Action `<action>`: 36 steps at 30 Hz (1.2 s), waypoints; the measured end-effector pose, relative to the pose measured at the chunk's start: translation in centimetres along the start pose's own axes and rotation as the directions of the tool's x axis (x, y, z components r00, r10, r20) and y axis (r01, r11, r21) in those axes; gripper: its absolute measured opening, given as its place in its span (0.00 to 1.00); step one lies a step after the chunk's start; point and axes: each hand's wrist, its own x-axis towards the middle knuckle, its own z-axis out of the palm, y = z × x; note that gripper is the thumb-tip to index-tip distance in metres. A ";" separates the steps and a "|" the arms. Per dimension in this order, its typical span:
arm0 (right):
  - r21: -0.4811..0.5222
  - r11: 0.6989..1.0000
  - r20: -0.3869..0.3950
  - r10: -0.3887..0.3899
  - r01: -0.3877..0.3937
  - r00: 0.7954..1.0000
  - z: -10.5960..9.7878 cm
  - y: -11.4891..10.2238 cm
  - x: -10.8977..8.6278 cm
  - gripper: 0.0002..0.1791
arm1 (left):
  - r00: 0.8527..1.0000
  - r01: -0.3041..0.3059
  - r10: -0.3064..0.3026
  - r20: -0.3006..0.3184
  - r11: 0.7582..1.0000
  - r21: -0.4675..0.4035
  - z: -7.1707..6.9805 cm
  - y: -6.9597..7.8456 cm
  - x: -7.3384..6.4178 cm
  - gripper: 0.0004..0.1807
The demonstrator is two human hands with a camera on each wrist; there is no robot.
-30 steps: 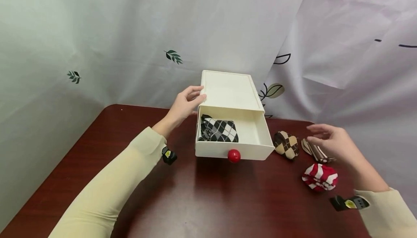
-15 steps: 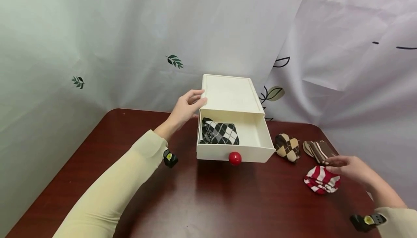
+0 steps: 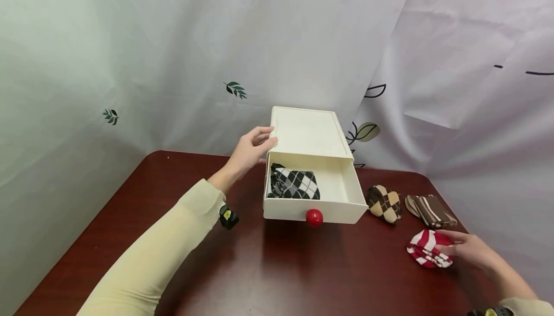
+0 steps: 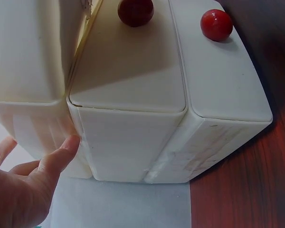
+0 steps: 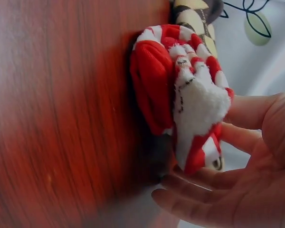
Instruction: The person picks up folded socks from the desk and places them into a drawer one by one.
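Observation:
A white drawer unit (image 3: 309, 131) with red knobs stands on the table, its top drawer (image 3: 285, 209) pulled out. Folded black-and-white argyle socks (image 3: 298, 184) lie at the left inside that drawer. My left hand (image 3: 248, 150) rests against the unit's left side near the top edge, fingers extended; in the left wrist view the thumb (image 4: 66, 147) touches the casing. At the right, my right hand (image 3: 473, 251) pinches the edge of the bundled red-and-white striped socks (image 3: 421, 247). In the right wrist view, these socks (image 5: 197, 104) hide the thumb and index tips; the other fingers extend below.
Tan-and-brown argyle socks (image 3: 385, 204) lie right of the open drawer. Folded brown striped socks (image 3: 433, 210) sit near the table's right edge, behind the red-and-white ones. Lower drawers (image 4: 128, 61) are shut. A patterned curtain (image 3: 195, 56) hangs behind the table (image 3: 303, 268).
My right hand has come down from above the brown striped socks to the red-and-white socks and grips their right edge. My left hand stays on the drawer unit. The head view has shifted slightly.

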 end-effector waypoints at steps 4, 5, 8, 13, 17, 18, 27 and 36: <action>-0.053 0.998 -0.033 -0.038 0.037 0.999 0.8 -0.3 0.4 0.45 | 1.000 -0.005 0.005 -0.008 1.000 -0.005 0.0 -0.5 0.2 0.25; -0.060 0.997 -0.045 -0.048 0.045 0.998 1.1 -0.5 0.5 0.46 | 1.000 -0.005 0.005 -0.011 1.000 -0.006 0.1 -0.5 0.2 0.25; -0.067 0.996 -0.079 -0.071 0.066 0.994 1.7 -1.0 0.7 0.47 | 1.000 -0.005 0.005 -0.011 1.000 -0.010 0.2 -0.5 0.3 0.25; -0.017 0.998 -0.153 -0.062 0.060 0.986 2.3 -2.1 0.8 0.42 | 1.000 -0.009 0.009 -0.007 1.000 -0.009 0.2 -0.5 0.3 0.25; 0.014 0.996 -0.207 -0.080 0.084 0.975 2.8 -2.5 1.0 0.37 | 1.000 -0.014 0.015 -0.013 1.000 0.010 0.2 -0.4 0.3 0.25; 0.027 0.996 -0.217 -0.080 0.088 0.973 2.9 -2.5 1.0 0.36 | 1.000 -0.013 0.013 -0.016 1.000 0.014 0.1 -0.4 0.3 0.25; 0.117 0.986 -0.329 -0.074 0.118 0.941 2.9 -3.3 0.8 0.25 | 1.000 -0.010 0.010 -0.009 1.000 0.009 0.1 -0.4 0.4 0.25; 0.225 0.957 -0.391 -0.083 0.183 0.916 -1.0 -6.9 0.3 0.18 | 1.000 0.004 -0.004 -0.012 1.000 0.004 0.0 -0.4 0.3 0.26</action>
